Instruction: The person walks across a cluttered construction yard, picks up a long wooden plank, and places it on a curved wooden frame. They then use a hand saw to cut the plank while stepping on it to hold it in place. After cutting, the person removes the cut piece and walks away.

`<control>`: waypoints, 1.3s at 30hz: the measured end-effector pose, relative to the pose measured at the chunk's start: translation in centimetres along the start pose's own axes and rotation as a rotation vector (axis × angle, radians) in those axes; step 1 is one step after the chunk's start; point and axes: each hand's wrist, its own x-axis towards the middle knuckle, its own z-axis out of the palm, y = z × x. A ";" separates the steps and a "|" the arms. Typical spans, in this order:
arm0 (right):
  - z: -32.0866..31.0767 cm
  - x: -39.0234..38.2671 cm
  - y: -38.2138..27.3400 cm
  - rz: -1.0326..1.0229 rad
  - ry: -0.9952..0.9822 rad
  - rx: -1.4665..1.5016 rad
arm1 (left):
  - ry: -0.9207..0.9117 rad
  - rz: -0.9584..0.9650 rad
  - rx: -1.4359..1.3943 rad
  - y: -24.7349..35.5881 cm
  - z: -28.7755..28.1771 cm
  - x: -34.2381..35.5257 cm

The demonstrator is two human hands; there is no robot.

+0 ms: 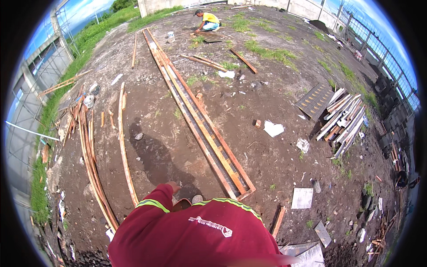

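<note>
My left hand (175,187) reaches out of a maroon sleeve (158,196) with a reflective band, low in front of my body. It is small in the view, and I cannot make out how its fingers are set or whether they hold anything. To its right lies a long, narrow wooden frame (245,194) on the dirt, with a lengthwise strip of wood (227,167) between its outer rails. The frame stretches away toward the far left. My right hand does not show; my torso fills the lower middle.
Long wood strips (126,158) and a bundle of boards (89,160) lie at left. A person in yellow (210,18) squats at the far end near a bucket (171,37). At right are a lumber pile (342,120), a dark panel (314,101) and a pale sheet (302,198).
</note>
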 end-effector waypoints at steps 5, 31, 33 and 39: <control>-2.3 1.9 4.5 0.139 0.024 0.251 | 0.005 0.065 -0.011 7.6 -3.6 0.3; 6.2 -6.8 6.0 0.344 0.218 0.508 | 0.910 0.400 -0.627 11.4 -50.8 11.3; 6.4 -8.3 5.4 0.281 0.306 0.520 | 0.479 0.391 -0.818 12.9 -44.9 15.0; 8.1 -11.0 9.3 0.452 0.324 0.534 | -0.205 0.226 -0.400 18.7 -23.5 16.5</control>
